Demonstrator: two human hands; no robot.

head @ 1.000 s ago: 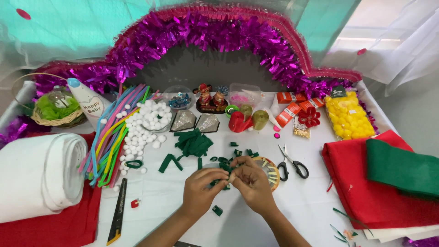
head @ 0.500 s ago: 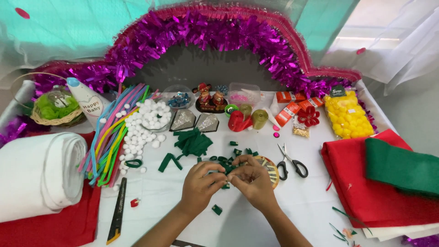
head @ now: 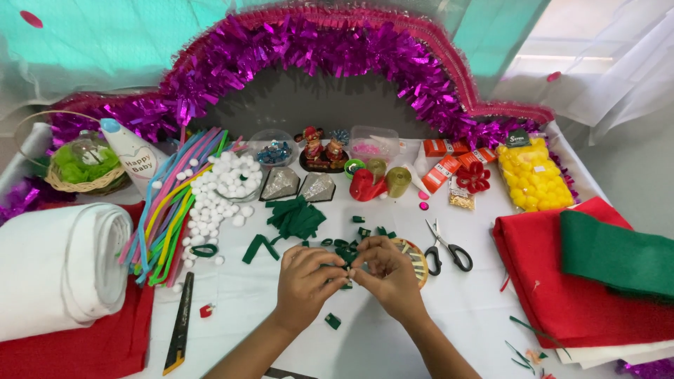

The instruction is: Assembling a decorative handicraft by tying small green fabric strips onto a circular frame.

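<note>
My left hand (head: 303,282) and my right hand (head: 390,272) meet over the middle of the white table (head: 463,309). Their fingertips pinch a small dark green felt piece (head: 345,257) between them. Several cut green felt bits (head: 361,231) lie just beyond the hands, and one more green scrap (head: 333,321) lies below the left wrist. A pile of green felt strips (head: 296,217) sits behind the left hand. Under my right hand a round wooden disc (head: 414,258) shows partly.
Black-handled scissors (head: 445,247) lie right of my hands. Folded red and green felt (head: 583,274) fills the right side, a white felt roll (head: 60,267) the left. White pompoms (head: 217,196), coloured pipe cleaners (head: 168,207), a craft knife (head: 180,324), ribbon spools (head: 379,181) and purple tinsel (head: 316,52) lie around and behind.
My hands have drifted slightly up and together on the green felt piece. Nothing else on the table has moved.
</note>
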